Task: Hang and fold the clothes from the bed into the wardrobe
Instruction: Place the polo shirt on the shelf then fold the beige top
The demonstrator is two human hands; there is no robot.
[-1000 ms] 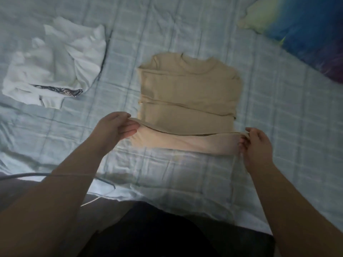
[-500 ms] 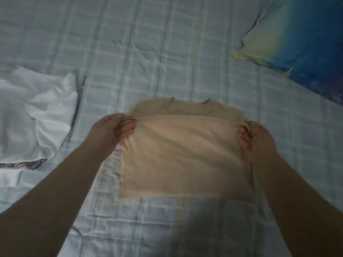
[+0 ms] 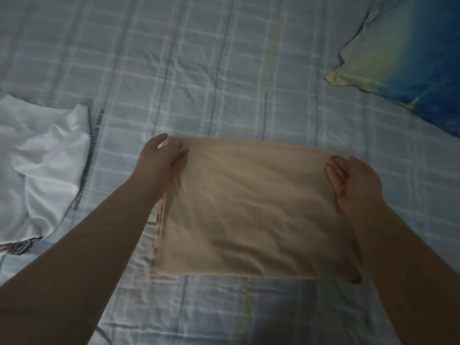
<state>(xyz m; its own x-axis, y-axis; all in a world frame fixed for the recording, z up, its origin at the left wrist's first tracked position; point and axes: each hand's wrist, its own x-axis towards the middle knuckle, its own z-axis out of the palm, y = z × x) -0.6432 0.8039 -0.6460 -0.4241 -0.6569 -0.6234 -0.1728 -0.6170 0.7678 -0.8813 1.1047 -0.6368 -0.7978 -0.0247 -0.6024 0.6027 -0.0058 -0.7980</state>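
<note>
- A beige top (image 3: pixel 251 207) is laid folded into a flat rectangle on the bed (image 3: pixel 224 70), near its front edge
- Its far left corner is pinched by the left hand (image 3: pixel 163 158), fingers pressed together over the cloth
- Its far right corner is gripped by the right hand (image 3: pixel 353 183), fingers curled onto the fabric
- A crumpled white garment (image 3: pixel 42 168) is seen well apart at the left
- A blue and yellow pillow (image 3: pixel 408 58) is seen at the far right

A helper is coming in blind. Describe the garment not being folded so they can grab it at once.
On the pale checked bed sheet, look left of the tan shirt held by both hands. The white garment lies crumpled there with nobody touching it: the only white, unfolded item, with a dark printed patch at its lower edge.
</note>
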